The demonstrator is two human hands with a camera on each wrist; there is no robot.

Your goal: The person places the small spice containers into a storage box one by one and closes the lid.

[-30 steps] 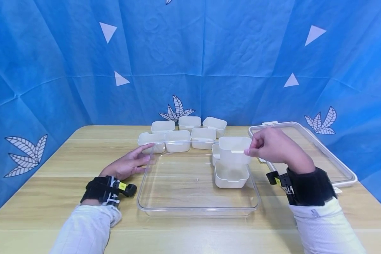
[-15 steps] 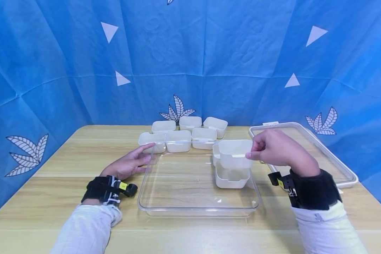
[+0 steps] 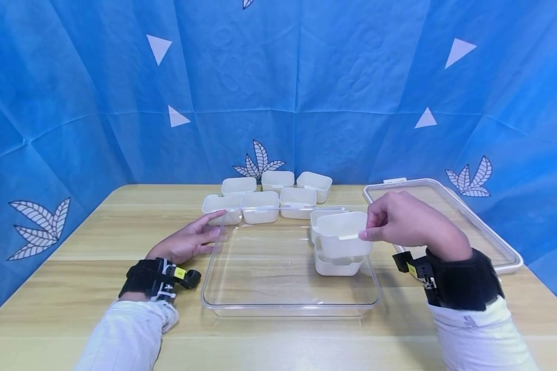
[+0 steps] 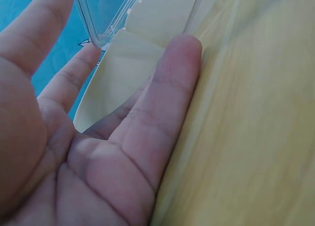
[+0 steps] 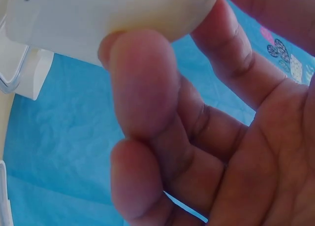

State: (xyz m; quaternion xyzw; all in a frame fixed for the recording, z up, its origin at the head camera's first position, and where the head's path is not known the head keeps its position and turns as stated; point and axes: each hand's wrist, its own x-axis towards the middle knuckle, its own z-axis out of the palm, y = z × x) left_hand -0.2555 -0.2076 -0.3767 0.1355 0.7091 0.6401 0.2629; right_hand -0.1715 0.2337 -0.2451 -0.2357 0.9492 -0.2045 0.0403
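My right hand [image 3: 399, 219] pinches a small white plastic bin [image 3: 343, 246] by its right rim. This bin is tilted, with its notched edge towards me, and hangs over the right part of a clear plastic box [image 3: 292, 307]. Below it, partly covered, a similar front bin [image 3: 338, 268] stands in the box, with a rear bin [image 3: 313, 226] behind. In the right wrist view, the fingertips [image 5: 142, 78] are at the held bin's underside. My left hand [image 3: 185, 242] lies at the box's left wall, fingers extended and a fingertip right at the rim; it holds nothing.
Several more white bins [image 3: 260, 208] stand in two rows behind the box. A clear lid [image 3: 464, 226] with a white seal lies at the right, partly behind my right arm. A blue curtain [image 3: 297, 93] hangs behind the wooden table [image 3: 278, 340].
The held bin has come down and towards me, tilting as it went, and now shows more of the rear bin. My right hand moved down slightly. My left hand stayed in place.
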